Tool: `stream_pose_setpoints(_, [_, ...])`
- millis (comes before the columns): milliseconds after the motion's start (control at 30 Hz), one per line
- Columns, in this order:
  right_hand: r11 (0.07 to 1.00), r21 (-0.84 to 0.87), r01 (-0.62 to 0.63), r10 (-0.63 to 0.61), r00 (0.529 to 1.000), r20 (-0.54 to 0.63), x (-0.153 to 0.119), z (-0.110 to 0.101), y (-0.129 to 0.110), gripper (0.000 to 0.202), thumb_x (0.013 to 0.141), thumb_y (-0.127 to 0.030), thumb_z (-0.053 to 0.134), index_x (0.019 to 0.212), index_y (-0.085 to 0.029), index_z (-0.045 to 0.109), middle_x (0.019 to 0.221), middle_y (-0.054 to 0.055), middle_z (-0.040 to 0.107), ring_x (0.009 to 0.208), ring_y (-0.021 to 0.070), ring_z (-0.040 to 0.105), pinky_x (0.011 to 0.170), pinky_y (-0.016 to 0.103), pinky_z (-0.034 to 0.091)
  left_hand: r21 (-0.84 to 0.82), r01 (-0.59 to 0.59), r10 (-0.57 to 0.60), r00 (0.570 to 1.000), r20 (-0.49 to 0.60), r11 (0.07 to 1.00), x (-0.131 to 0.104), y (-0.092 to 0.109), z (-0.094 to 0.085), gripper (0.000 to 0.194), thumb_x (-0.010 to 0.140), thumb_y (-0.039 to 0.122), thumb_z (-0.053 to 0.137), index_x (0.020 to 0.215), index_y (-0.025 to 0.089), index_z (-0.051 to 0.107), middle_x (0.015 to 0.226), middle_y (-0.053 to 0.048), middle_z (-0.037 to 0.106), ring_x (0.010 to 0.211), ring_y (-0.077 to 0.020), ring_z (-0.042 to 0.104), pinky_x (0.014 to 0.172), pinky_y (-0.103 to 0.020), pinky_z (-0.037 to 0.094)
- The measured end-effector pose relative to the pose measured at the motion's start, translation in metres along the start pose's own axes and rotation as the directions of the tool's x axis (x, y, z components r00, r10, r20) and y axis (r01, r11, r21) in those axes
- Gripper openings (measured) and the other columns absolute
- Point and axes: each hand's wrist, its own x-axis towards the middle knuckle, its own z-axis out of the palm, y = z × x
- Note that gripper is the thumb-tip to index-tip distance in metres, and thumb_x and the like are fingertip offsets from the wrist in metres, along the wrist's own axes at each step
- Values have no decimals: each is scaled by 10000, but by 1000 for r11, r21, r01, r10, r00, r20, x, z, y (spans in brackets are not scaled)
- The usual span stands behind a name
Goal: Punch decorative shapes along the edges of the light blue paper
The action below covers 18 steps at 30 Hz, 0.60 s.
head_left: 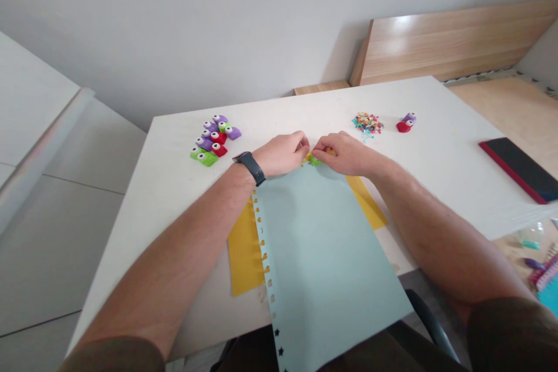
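Observation:
A large light-blue sheet of paper [326,244] lies across the table's front and overhangs it. Small shapes, stars and hearts among them, are cut along its left edge and part of its far edge. At that far edge, my right hand [346,152] is closed on a small green craft punch [315,160], mostly covered by the fingers. Just left of it my left hand [281,154], with a dark watch [249,167] at the wrist, has thumb and fingers closed at the sheet's far edge. Yellow paper [244,253] shows underneath on both sides.
Several purple, red and green eyed punches [213,138] cluster at the table's left. Behind my right hand is a pile of colourful paper bits [368,122]; a red punch [404,127] and a purple one stand farther right. A dark phone with red edge [521,168] lies near the right edge.

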Motion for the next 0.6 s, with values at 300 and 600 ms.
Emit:
stream_pose_setpoints(300, [998,-16,56,-56,998,4,-3,-1,-1,343,1004,-408,519,1064,-198,784,1011,80,792,941,218,697,948,352,449,-6,-15,15,998,58,1000,-11,-1,-5,235,860,315,616,1070,213,644,966,-37,764,863,-207,701,733,-304,502])
stream_pose_setpoints(600, [992,-43,116,-116,993,3,-8,-5,2,325,891,-315,649,1173,-202,766,1073,72,783,1061,258,671,1010,387,438,-16,-25,26,996,81,1000,-12,-3,-4,251,807,216,603,1050,215,666,905,-18,765,827,-196,705,702,-292,493])
